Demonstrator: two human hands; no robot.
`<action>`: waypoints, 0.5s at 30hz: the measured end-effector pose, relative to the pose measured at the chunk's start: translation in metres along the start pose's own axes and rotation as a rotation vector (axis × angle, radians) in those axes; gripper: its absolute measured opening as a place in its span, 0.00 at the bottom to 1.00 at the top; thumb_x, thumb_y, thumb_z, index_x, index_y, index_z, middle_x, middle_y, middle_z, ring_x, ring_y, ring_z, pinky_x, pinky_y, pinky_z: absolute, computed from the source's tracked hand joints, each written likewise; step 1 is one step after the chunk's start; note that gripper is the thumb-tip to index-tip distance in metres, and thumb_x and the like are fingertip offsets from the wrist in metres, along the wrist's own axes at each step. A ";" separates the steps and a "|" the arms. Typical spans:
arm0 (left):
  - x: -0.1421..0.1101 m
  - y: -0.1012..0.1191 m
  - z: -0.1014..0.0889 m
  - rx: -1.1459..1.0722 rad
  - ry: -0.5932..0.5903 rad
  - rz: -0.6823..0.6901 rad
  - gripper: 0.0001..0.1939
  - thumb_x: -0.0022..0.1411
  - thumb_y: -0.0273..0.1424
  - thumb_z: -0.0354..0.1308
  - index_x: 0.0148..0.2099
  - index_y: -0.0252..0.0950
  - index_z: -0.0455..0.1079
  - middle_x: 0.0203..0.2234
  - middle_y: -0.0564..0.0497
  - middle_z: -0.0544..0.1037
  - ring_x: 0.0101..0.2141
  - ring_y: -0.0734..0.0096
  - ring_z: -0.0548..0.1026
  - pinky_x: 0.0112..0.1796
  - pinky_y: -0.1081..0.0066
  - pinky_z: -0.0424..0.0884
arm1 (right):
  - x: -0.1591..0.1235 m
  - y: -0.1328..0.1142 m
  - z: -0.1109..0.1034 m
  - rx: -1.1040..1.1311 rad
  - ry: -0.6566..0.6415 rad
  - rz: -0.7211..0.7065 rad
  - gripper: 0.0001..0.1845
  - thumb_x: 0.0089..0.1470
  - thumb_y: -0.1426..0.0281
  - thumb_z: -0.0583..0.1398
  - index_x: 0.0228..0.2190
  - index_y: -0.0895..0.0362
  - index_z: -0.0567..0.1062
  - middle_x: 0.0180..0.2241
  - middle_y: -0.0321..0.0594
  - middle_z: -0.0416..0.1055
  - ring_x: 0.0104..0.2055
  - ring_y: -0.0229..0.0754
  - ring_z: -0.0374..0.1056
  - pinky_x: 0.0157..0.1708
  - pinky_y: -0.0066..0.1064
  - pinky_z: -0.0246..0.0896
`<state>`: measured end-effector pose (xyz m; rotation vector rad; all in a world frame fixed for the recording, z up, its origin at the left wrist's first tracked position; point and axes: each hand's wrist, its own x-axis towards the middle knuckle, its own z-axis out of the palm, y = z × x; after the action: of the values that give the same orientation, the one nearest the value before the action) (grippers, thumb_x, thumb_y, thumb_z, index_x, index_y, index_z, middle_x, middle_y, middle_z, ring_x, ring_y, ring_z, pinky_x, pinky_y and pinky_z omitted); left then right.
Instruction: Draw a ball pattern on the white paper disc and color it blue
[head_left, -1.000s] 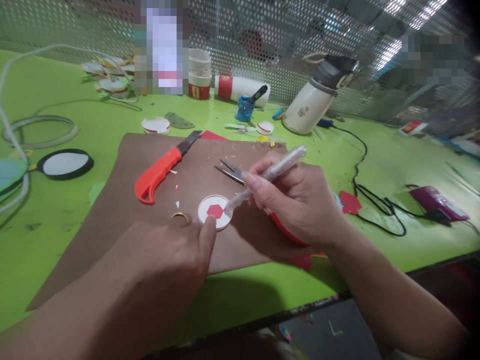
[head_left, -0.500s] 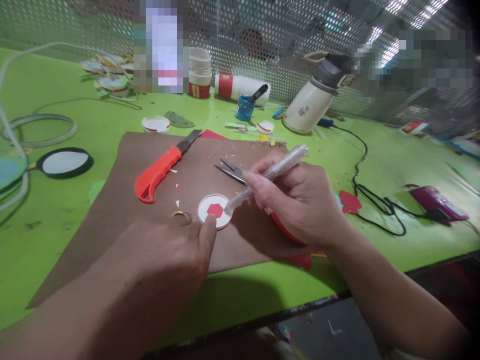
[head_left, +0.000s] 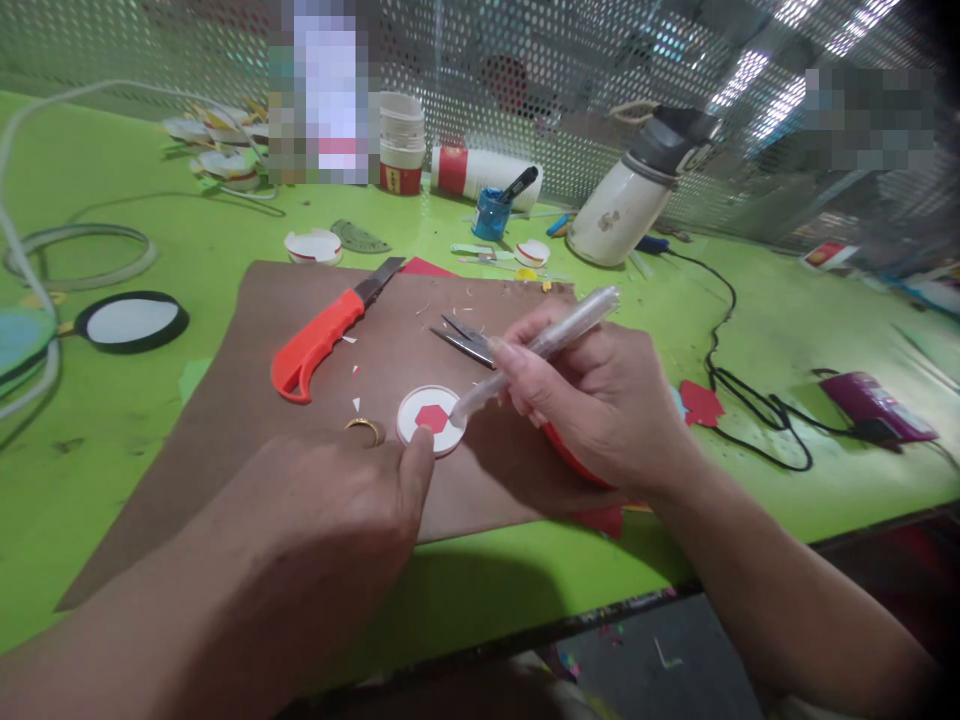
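A round white disc (head_left: 411, 412) with a raised rim lies on a brown sheet (head_left: 480, 510), a red hexagon (head_left: 430, 418) at its centre. The thumb of my left hand (head_left: 352, 500) presses the disc's near edge by the hexagon; its other fingers are bent, partly hidden. My right hand (head_left: 585, 390) is closed around a clear pen (head_left: 555, 335), held tilted, its tip at the hexagon's right corner. Beneath the right hand lie red-handled scissors (head_left: 469, 343), blades apart, handles mostly covered.
An orange utility knife (head_left: 319, 345) lies on the sheet's left part, blade exposed, near paper scraps. Behind stand paper cups (head_left: 401, 150), a blue jar (head_left: 491, 215) with a black marker, and a white bottle (head_left: 619, 210). A black cable (head_left: 720, 330) runs at the right.
The view has shifted very slightly. Both hands, the pen and the disc keep the same places relative to each other.
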<state>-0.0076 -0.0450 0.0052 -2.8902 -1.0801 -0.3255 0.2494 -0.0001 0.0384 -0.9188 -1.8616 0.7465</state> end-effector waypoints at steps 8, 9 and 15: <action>0.003 0.001 0.002 0.185 0.039 0.040 0.14 0.71 0.21 0.53 0.47 0.37 0.80 0.24 0.50 0.74 0.19 0.60 0.66 0.26 0.60 0.48 | 0.001 -0.007 0.003 -0.013 -0.017 -0.012 0.26 0.76 0.60 0.73 0.27 0.53 0.75 0.24 0.28 0.70 0.27 0.35 0.68 0.34 0.32 0.71; 0.003 0.002 0.002 0.186 0.034 0.025 0.13 0.72 0.21 0.53 0.45 0.38 0.79 0.23 0.51 0.74 0.19 0.60 0.66 0.27 0.59 0.48 | 0.000 -0.008 0.003 -0.022 -0.020 -0.010 0.25 0.76 0.59 0.73 0.27 0.53 0.76 0.25 0.28 0.70 0.27 0.35 0.69 0.34 0.32 0.71; 0.002 0.002 0.003 0.158 0.046 0.037 0.13 0.74 0.21 0.53 0.46 0.37 0.79 0.24 0.50 0.74 0.20 0.58 0.68 0.28 0.59 0.48 | 0.000 -0.007 0.002 -0.017 -0.024 -0.002 0.25 0.77 0.56 0.72 0.28 0.52 0.77 0.25 0.29 0.72 0.29 0.38 0.72 0.36 0.34 0.74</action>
<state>-0.0045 -0.0453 0.0030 -2.7462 -0.9963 -0.2892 0.2456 -0.0040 0.0435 -0.9225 -1.8917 0.7452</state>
